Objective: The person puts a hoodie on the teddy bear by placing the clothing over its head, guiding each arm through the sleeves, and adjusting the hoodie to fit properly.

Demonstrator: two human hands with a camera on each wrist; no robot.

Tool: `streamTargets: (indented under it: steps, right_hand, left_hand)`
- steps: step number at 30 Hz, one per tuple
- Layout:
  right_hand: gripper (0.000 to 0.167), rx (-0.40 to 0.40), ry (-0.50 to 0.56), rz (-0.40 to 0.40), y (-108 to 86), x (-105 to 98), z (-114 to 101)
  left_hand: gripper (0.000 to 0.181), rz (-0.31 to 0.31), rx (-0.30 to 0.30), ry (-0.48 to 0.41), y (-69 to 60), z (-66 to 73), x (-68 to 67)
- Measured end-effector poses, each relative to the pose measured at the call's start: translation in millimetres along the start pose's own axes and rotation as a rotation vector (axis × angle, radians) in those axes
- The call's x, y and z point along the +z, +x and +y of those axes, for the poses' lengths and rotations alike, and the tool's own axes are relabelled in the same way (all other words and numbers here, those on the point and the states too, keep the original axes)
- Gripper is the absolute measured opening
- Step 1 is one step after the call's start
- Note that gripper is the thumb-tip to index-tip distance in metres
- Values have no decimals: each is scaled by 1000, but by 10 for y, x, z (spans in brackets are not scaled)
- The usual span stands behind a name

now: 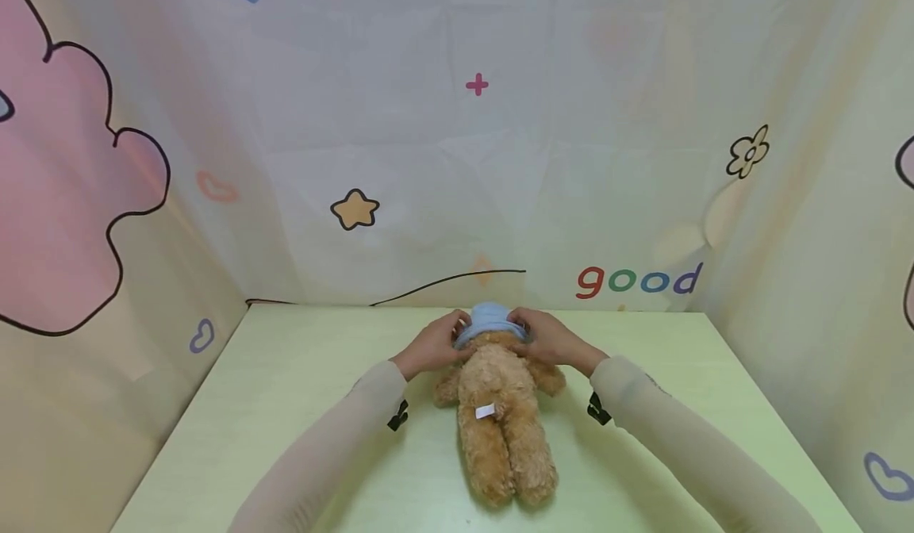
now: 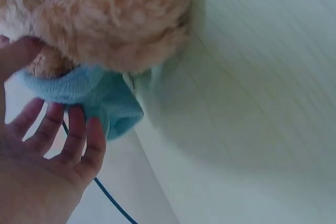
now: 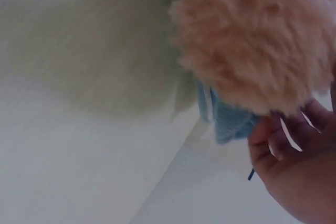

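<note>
A light-brown teddy bear (image 1: 495, 382) lies on the pale green table, its back with a small tail and a white tag (image 1: 485, 412) facing up. On its head is a light blue hat (image 1: 489, 316) with a rolled brim. My left hand (image 1: 432, 346) holds the hat's left side; in the left wrist view its fingers curve along the blue cloth (image 2: 107, 98), thumb near the fur. At the opposite side, my right hand (image 1: 555, 338) grips the brim. Furry bear arm (image 3: 252, 45) hides part of the right fingertips' contact in the right wrist view.
The table (image 1: 307, 374) ends at a hanging printed curtain (image 1: 400, 120) close behind the hat. More curtain (image 1: 807, 279) encloses the left and right sides. Dark straps (image 1: 598, 408) hang beneath both sleeves.
</note>
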State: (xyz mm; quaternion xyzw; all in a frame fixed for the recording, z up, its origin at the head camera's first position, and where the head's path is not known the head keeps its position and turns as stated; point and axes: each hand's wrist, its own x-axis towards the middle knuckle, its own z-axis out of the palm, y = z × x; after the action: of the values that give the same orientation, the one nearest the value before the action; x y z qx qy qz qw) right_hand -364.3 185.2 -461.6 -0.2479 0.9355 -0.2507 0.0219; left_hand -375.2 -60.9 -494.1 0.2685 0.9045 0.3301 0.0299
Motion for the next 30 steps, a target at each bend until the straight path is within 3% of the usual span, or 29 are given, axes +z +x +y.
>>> streamTargets:
  steps: [5, 9, 13, 16, 19, 22, 26, 30]
  right_hand:
    - [15, -110, -140, 101, -68, 112, -8]
    - [20, -216, -258, 165, -102, 151, -30]
    - [21, -292, -374, 212, -150, 249, 2]
    - [23, -304, -373, 234, -201, 315, 12]
    - [23, -248, -323, 231, -222, 318, 6]
    - [15, -164, -268, 194, -200, 285, 14]
    - [38, -102, -211, 144, -160, 224, 35]
    - [45, -81, -204, 134, -111, 189, 21]
  left_hand:
    - [27, 23, 103, 120, 21, 50, 96]
    - [16, 69, 161, 264, 17, 94, 147]
    - [17, 115, 216, 388, -20, 94, 254]
    - [20, 131, 240, 431, -46, 127, 311]
    - [22, 127, 216, 410, -52, 153, 297]
    - [26, 128, 138, 349, -46, 123, 248]
    - [44, 130, 55, 287, -43, 76, 198]
    - [56, 110, 32, 245, -17, 38, 171]
